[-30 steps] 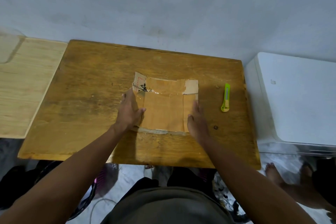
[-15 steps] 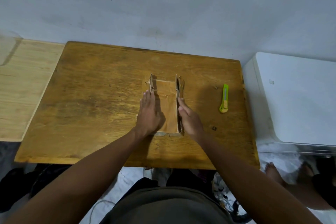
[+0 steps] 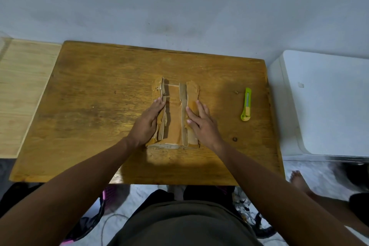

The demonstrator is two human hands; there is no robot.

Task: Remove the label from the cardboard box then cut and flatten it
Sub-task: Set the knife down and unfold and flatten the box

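The cardboard box (image 3: 175, 116) is seen at the middle of the wooden table (image 3: 99, 106), already cut open and lying nearly flat, with its two side panels not fully down. The left hand (image 3: 148, 124) is laid with straight fingers on the left panel, and the right hand (image 3: 200, 121) is spread flat on the right panel — nothing is gripped by either hand, only pressed. The central panel between them is left bare, and a strip of tape is visible along its near edge. The green utility knife (image 3: 246, 107) is placed well apart to the right, near the right edge of the table, and is touched by nobody. The cardboard is judged to be light and thin, stiff along its panels but weak at the creases, so it can be expected to spring back when the pressure is taken away. It should be held down with open palms close to the fold lines, not at the torn edges — these look soft and could tear further. The smooth tape may be slippery under the fingers.
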